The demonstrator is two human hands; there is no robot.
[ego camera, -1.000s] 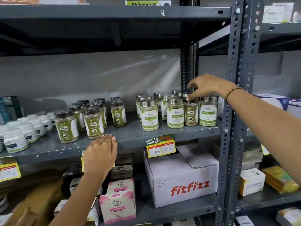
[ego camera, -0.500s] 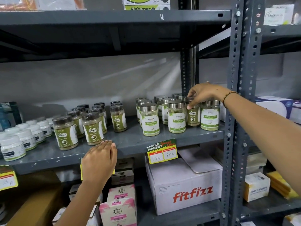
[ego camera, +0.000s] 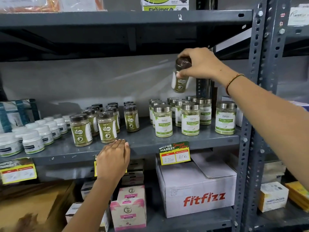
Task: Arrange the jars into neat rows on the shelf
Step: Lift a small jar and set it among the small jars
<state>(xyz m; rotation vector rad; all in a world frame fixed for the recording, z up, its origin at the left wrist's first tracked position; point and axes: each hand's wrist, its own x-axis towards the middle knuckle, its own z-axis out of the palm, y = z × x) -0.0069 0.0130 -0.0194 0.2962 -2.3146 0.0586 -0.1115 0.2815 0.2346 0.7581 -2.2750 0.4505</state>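
Observation:
My right hand (ego camera: 200, 64) grips a brown-lidded green-label jar (ego camera: 180, 82) by its top and holds it in the air above the silver-lidded jars (ego camera: 190, 119) at the right of the grey shelf (ego camera: 145, 143). More brown-lidded jars (ego camera: 107, 126) like it stand in loose rows at the shelf's middle. Small white jars (ego camera: 33, 141) fill the left end. My left hand (ego camera: 113, 158) rests flat on the shelf's front edge below the brown-lidded group, holding nothing.
A steel upright (ego camera: 255, 97) stands right of the jars, with my right arm reaching past it. The upper shelf (ego camera: 117, 19) hangs close above the lifted jar. A white fitfizz box (ego camera: 197, 186) and pink cartons (ego camera: 128, 213) sit on the shelf below.
My right hand closed on a brown-lidded jar among the silver-lidded ones and lifted it up and leftward. A gap now shows in that front row. My left hand stayed put.

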